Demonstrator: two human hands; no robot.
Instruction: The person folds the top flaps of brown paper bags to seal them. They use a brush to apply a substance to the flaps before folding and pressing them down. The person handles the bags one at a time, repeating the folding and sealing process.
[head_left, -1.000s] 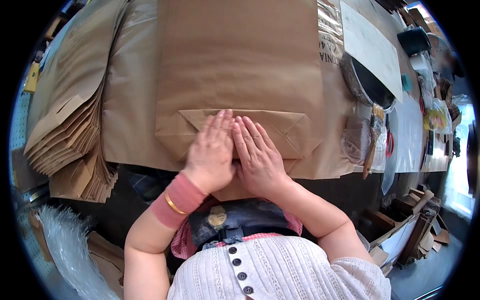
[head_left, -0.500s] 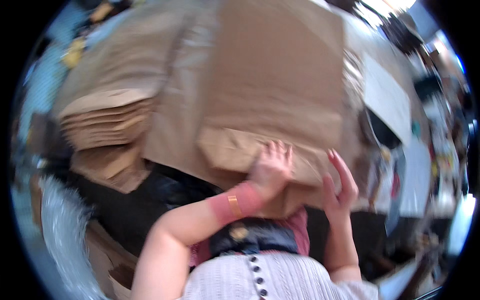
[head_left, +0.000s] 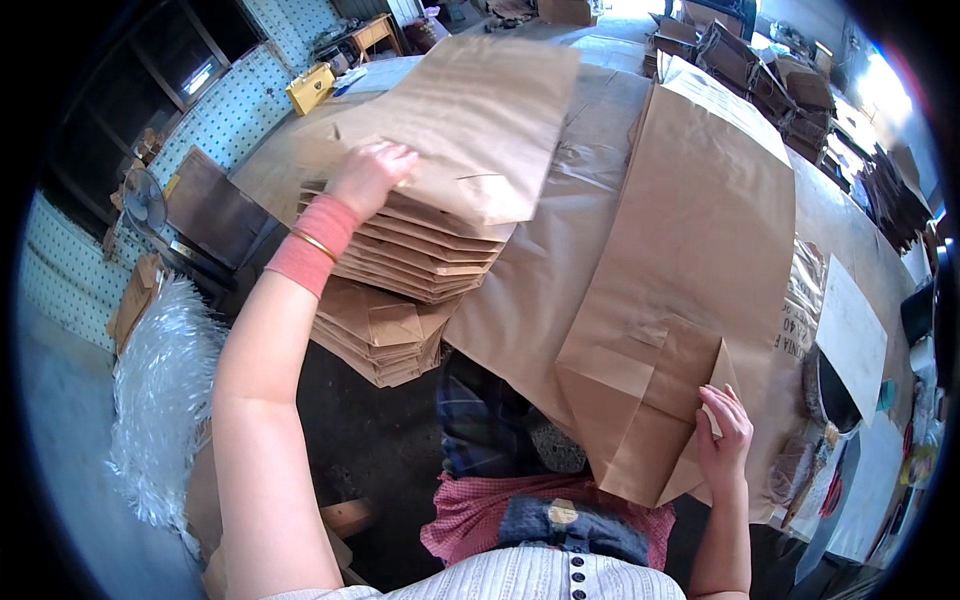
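Observation:
My left hand [head_left: 374, 178] reaches out to the left, its fingers closed on the end of a brown paper bag [head_left: 490, 115]. That bag lies over a stack of folded paper bags [head_left: 420, 255], and its far end looks slightly blurred. In front of me is another brown paper bag [head_left: 700, 200], flat on the table, its near end unfolded into flaps. My right hand [head_left: 724, 432] is at the right flap of that end, with thumb and bent fingers closed on the paper edge. The fingertips are partly hidden by the fold.
A lower pile of folded bags [head_left: 385, 340] sits under the stack at the table edge. On the right lie a white sheet [head_left: 852, 335], a dark blade-like tool [head_left: 835, 510] and small items. A shiny plastic bundle [head_left: 165, 400] stands left, near a fan [head_left: 143, 198].
My left hand has left the bag in front of me and swung left to the stack with another bag. The near bag end, folded over before, now lies spread. My right hand has closed on its flap.

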